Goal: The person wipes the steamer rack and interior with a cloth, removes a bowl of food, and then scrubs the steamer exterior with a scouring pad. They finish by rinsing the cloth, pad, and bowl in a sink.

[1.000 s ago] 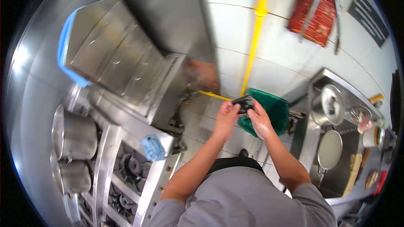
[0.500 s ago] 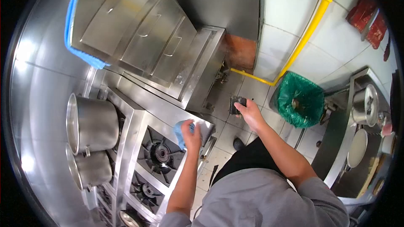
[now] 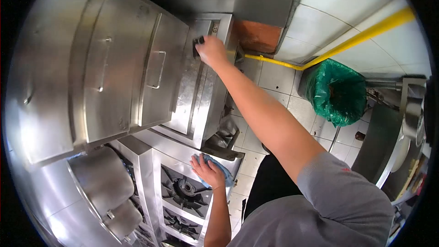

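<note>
Currently, far left: two steel stockpots (image 3: 103, 183) sit at the lower left, beside the gas burners (image 3: 185, 187) of the steel stove (image 3: 151, 164). Above them, the stainless steel cabinet with drawer-like doors (image 3: 119, 73) fills the upper left.

Left hand (image 3: 206, 170) lies flat, fingers spread, pressing down on a blue cloth (image 3: 224, 171) at the stove's front right corner, just beside the nearest burner. Palm is on the cloth, not closed round it.

Right hand (image 3: 211, 49) is stretched out far, arm straight, up at the top ledge of the steel cabinet (image 3: 201, 91). It is closed on a small dark block-like object (image 3: 198, 45), which touches the ledge surface. What the object is, can't tell; mostly hidden by the fingers.

Right of the arm: tiled floor (image 3: 274, 77), yellow pipe (image 3: 361, 32) along the white wall, bin with green liner bag (image 3: 336, 91). Far right edge: steel counter (image 3: 379, 146), contents too distorted to read.
</note>
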`<state>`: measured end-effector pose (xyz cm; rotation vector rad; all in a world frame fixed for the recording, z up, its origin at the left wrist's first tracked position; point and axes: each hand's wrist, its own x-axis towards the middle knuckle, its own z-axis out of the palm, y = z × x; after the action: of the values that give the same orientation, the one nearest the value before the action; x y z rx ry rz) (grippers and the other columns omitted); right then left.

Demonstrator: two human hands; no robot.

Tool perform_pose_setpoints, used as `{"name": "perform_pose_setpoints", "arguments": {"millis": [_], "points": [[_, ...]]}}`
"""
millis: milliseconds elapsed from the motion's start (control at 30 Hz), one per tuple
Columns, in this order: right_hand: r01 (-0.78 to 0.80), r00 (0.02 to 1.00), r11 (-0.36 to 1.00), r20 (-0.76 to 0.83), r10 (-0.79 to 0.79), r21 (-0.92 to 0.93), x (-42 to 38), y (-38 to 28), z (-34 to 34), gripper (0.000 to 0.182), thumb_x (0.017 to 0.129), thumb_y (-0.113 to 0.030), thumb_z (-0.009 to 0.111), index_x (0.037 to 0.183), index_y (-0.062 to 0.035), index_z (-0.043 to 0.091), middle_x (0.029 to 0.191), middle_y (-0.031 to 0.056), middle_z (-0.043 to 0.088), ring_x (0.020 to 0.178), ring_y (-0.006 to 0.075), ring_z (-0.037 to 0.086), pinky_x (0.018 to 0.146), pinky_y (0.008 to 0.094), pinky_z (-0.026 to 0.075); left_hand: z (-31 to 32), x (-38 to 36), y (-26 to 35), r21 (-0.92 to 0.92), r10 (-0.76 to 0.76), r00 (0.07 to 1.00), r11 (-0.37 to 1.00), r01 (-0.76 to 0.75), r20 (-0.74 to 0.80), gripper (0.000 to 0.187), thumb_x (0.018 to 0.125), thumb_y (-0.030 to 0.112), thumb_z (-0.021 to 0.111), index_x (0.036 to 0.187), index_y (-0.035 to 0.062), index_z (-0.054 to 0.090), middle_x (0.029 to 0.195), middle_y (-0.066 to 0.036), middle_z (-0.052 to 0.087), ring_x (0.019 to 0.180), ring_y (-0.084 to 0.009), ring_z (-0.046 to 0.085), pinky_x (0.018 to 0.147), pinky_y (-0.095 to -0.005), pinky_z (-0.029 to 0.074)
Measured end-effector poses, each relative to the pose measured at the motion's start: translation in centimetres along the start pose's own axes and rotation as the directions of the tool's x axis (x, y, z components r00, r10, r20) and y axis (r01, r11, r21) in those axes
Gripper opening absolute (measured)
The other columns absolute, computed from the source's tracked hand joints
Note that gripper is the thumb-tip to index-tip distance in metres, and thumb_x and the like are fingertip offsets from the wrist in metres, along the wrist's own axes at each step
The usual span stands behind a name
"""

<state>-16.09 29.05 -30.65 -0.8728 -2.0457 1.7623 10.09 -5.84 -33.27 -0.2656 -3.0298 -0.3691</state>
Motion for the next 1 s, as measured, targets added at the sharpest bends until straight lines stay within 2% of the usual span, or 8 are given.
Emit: {"name": "perform_pose_setpoints", "arguments": {"millis": [167, 267, 367, 467, 733, 767, 867, 1000], "points": [[0.069, 0.937, 0.966, -0.316, -0.149, -0.249, 7.6, -0.2, 4.7, 0.015, 0.079, -0.010, 0.060, 0.087, 0.0013, 0.068, 0.088, 0.0247, 0.064, 0.090, 0.0438, 0.061, 0.081, 0.0459, 0.052, 0.0, 0.4, -0.1, 0.008, -0.003, 1.000, 1.000, 0.003, 0.015, 0.039, 0.096, 0.019, 0.046, 0.132, 0.0046, 0.049, 0.147, -0.022, 0.037, 0.138, -0.0443, 0.029, 0.112, -0.0593, 0.017], [0.090, 0.877, 0.984, -0.455, -0.153, -0.157, 7.4, -0.6, 7.0, 0.013, 0.080, -0.007, 0.059, 0.086, 0.0018, 0.067, 0.083, 0.0252, 0.064, 0.090, 0.0442, 0.061, 0.080, 0.0477, 0.050, 0.1, 0.3, -0.2, 0.001, 0.011, 1.000, 1.000, -0.011, 0.012, 0.038, 0.096, 0.021, 0.045, 0.130, 0.0049, 0.050, 0.144, -0.023, 0.039, 0.136, -0.0459, 0.032, 0.111, -0.0614, 0.019], [-0.010, 0.972, 1.000, -0.235, 0.004, -0.025, 4.5, -0.3, 7.5, 0.012, 0.080, -0.008, 0.059, 0.085, 0.0017, 0.066, 0.086, 0.0262, 0.063, 0.090, 0.0445, 0.060, 0.079, 0.0490, 0.049, 0.0, 0.7, -0.1, -0.007, 0.020, 1.000, 1.000, -0.020, 0.004, 0.036, 0.097, 0.022, 0.045, 0.128, 0.0045, 0.051, 0.143, -0.023, 0.040, 0.135, -0.0461, 0.033, 0.110, -0.0618, 0.020], [0.001, 0.939, 0.999, -0.344, 0.015, 0.047, 2.5, 0.4, 9.0, 0.011, 0.080, -0.007, 0.059, 0.081, 0.0021, 0.065, 0.084, 0.0269, 0.063, 0.086, 0.0454, 0.060, 0.076, 0.0502, 0.048, 0.1, 0.5, -0.3, -0.005, 0.047, 0.999, 0.999, -0.047, 0.009, 0.035, 0.097, 0.022, 0.044, 0.125, 0.0038, 0.051, 0.142, -0.023, 0.041, 0.135, -0.0465, 0.033, 0.110, -0.0620, 0.020], [-0.042, 0.984, 0.994, -0.174, 0.024, -0.099, 5.0, -2.7, 4.5, 0.020, 0.079, -0.004, 0.055, 0.092, 0.0022, 0.069, 0.091, 0.0264, 0.066, 0.091, 0.0425, 0.064, 0.083, 0.0453, 0.051, 0.2, 0.9, 0.1, -0.015, 0.086, 0.996, 0.996, -0.086, 0.009, 0.033, 0.097, 0.021, 0.045, 0.124, 0.0035, 0.049, 0.140, -0.024, 0.043, 0.132, -0.0467, 0.035, 0.109, -0.0623, 0.023], [-0.143, 0.979, 0.987, -0.137, 0.152, 0.069, 5.4, -2.0, 5.4, 0.021, 0.079, -0.004, 0.055, 0.094, 0.0013, 0.070, 0.094, 0.0257, 0.067, 0.093, 0.0419, 0.064, 0.084, 0.0447, 0.052, -0.1, 0.9, -0.2, -0.006, 0.099, 0.995, 0.995, -0.099, 0.007, 0.032, 0.097, 0.021, 0.045, 0.124, 0.0039, 0.049, 0.140, -0.024, 0.043, 0.132, -0.0473, 0.036, 0.109, -0.0626, 0.023], [-0.137, 0.970, 0.980, -0.179, 0.162, 0.141, 7.1, -1.0, 6.3, 0.021, 0.081, -0.004, 0.055, 0.095, 0.0011, 0.070, 0.096, 0.0259, 0.066, 0.095, 0.0422, 0.063, 0.085, 0.0448, 0.051, 0.1, 0.8, -0.8, 0.005, 0.121, 0.993, 0.993, -0.121, 0.009, 0.032, 0.099, 0.022, 0.045, 0.125, 0.0029, 0.049, 0.141, -0.023, 0.042, 0.131, -0.0456, 0.036, 0.109, -0.0591, 0.024], [-0.034, 0.970, 0.995, -0.244, 0.010, -0.092, 6.4, -2.5, 5.4, 0.023, 0.081, -0.004, 0.054, 0.097, 0.0011, 0.069, 0.096, 0.0256, 0.067, 0.095, 0.0429, 0.063, 0.085, 0.0454, 0.051, -0.2, 0.9, -0.3, -0.007, 0.113, 0.994, 0.994, -0.113, 0.008, 0.032, 0.098, 0.022, 0.045, 0.124, 0.0032, 0.049, 0.141, -0.023, 0.042, 0.132, -0.0453, 0.036, 0.109, -0.0595, 0.023]]}}
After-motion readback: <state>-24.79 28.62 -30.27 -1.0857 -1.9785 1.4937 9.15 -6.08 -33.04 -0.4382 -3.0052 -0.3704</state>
